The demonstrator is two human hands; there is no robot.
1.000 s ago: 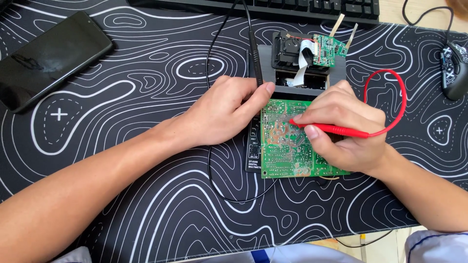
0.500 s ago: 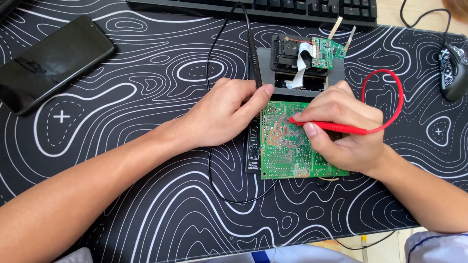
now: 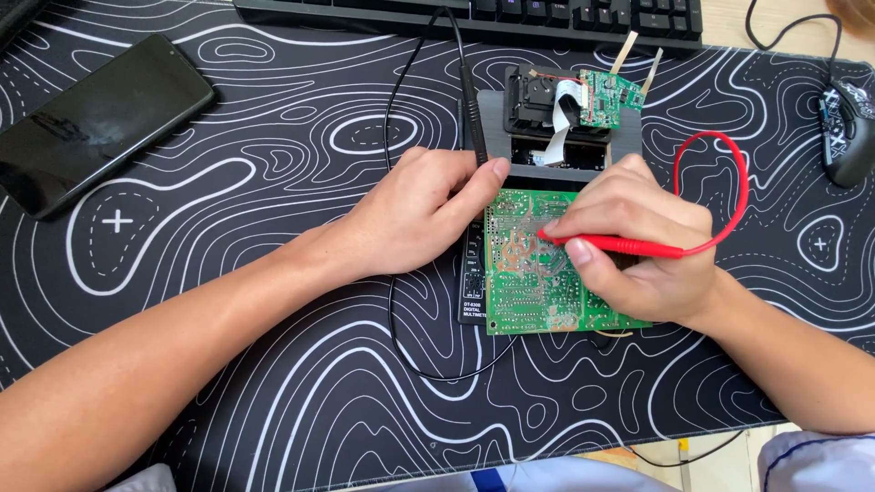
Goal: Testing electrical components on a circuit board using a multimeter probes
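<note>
Solder traces in copper and silver cover the upturned face of the green circuit board [image 3: 533,273], which we see lying flat near the middle of the counter [image 3: 273,383], on a black mat printed with white contour lines. We see the board as a rough rectangle, its underside up, with rows of small bright solder points and a browner, more worn patch near its middle. Its left edge overlaps a black multimeter [image 3: 473,282] of which only a narrow strip shows.

Our right hand [image 3: 638,251] rests on the board's right half, its grip closed around a red probe [image 3: 611,244] held like a pen, the tip touching the board near the brown patch. A red lead [image 3: 729,182] loops up and away from the probe's rear. Our left hand [image 3: 424,214] lies just left of the board, its grip closed on a black probe [image 3: 469,114] whose shaft rises from between thumb and fingers; we cannot tell where its tip lands. A black lead [image 3: 396,100] curves off from it toward the top of the view.

Just beyond the board sits a dark opened device [image 3: 556,118] with a smaller green board [image 3: 609,96] and a white ribbon cable on top. A black phone [image 3: 91,118] lies well apart at the left, a keyboard [image 3: 474,14] along the far edge, and a mouse [image 3: 848,128] at the right.
</note>
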